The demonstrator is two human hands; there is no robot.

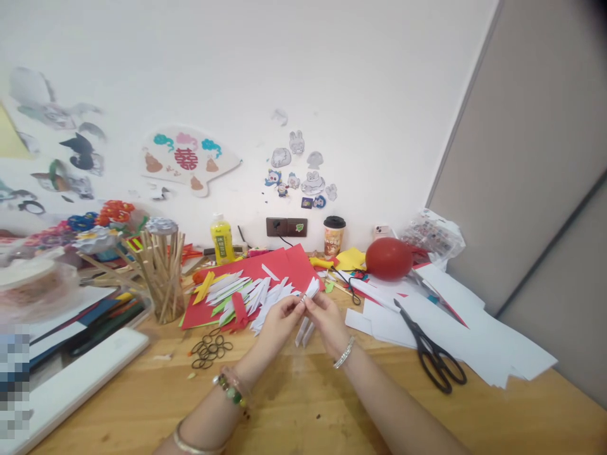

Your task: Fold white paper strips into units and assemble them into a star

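Observation:
My left hand (283,318) and my right hand (327,318) meet near the middle of the wooden table (294,404). Between their fingertips they pinch folded white paper strips (310,289), whose ends stick out above and below the fingers. Just beyond my left hand, a pile of folded white paper pieces (258,296), with some green, red and yellow ones, lies on red sheets (284,262). Several dark rubber bands (208,349) rest left of my left forearm.
Black scissors (429,351) lie on white paper sheets (455,322) at the right. Behind them are a red balloon (389,258) and a lidded cup (334,236). A yellow bottle (221,240), a jar of sticks (164,284) and a white box (90,379) stand at the left.

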